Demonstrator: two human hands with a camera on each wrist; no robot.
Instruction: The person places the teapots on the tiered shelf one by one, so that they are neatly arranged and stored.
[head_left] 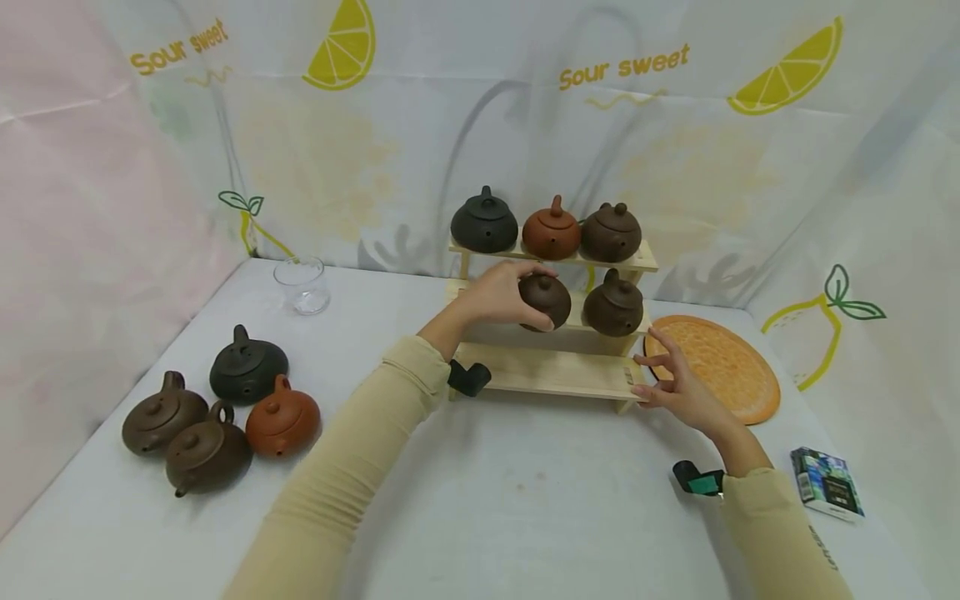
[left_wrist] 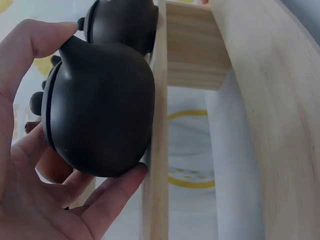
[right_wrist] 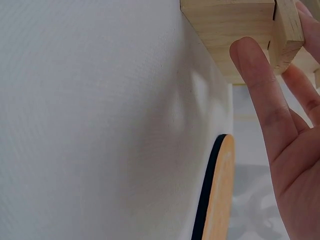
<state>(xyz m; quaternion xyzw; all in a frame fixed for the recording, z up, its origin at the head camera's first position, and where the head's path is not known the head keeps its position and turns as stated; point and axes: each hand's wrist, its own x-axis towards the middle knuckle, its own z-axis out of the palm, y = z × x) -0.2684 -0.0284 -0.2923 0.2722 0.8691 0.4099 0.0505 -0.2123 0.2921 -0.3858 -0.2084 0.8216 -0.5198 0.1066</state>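
My left hand (head_left: 498, 296) grips a dark brown teapot (head_left: 545, 302) at the middle tier of a three-tier wooden stand (head_left: 547, 369). The left wrist view shows the thumb at the spout and fingertips under the rounded body (left_wrist: 102, 107), close against the shelf board (left_wrist: 159, 150). My right hand (head_left: 682, 387) holds the right end of the stand's lowest board, thumb and fingers on either side of the board end (right_wrist: 287, 37). Beside the gripped teapot sits another brown teapot (head_left: 613, 307). Black (head_left: 484, 225), orange-red (head_left: 551, 233) and brown (head_left: 611, 235) teapots stand on the top tier.
At the left of the white table are a black teapot (head_left: 247, 369), an orange-red teapot (head_left: 282, 422) and two brown teapots (head_left: 163, 417). A clear glass bowl (head_left: 302, 287) stands behind them. Right of the stand lie a round pizza-like board (head_left: 716, 367) and a small box (head_left: 827, 483).
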